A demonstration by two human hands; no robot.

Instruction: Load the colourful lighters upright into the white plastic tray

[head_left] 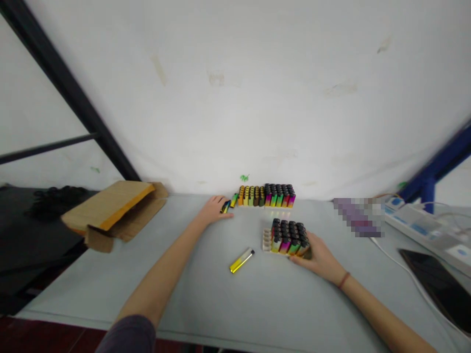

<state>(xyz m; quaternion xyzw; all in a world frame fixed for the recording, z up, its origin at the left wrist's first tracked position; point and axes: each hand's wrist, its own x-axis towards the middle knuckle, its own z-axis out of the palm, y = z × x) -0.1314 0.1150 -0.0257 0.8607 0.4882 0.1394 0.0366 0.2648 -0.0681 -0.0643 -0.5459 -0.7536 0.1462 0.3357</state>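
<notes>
My left hand (215, 209) reaches toward the back of the table, its fingers around or against a few loose lighters (225, 206); whether it grips them is unclear. Another loose lighter (234, 200) lies just beside them. My right hand (319, 256) holds the right end of a tray of black-topped lighters (290, 238), whose left column of white slots (267, 239) has no lighters. A single yellow lighter (242, 261) lies on the table between my arms. Behind, a block of yellow and orange lighters (251, 195) stands beside a block of black-topped ones (279, 195).
An open cardboard box (114, 208) lies at the left of the grey table (221, 304). On the right are a phone (436, 284), a white cable (397, 264), a power strip (427, 230) and a blurred-out purple item (356, 218). A white wall stands behind.
</notes>
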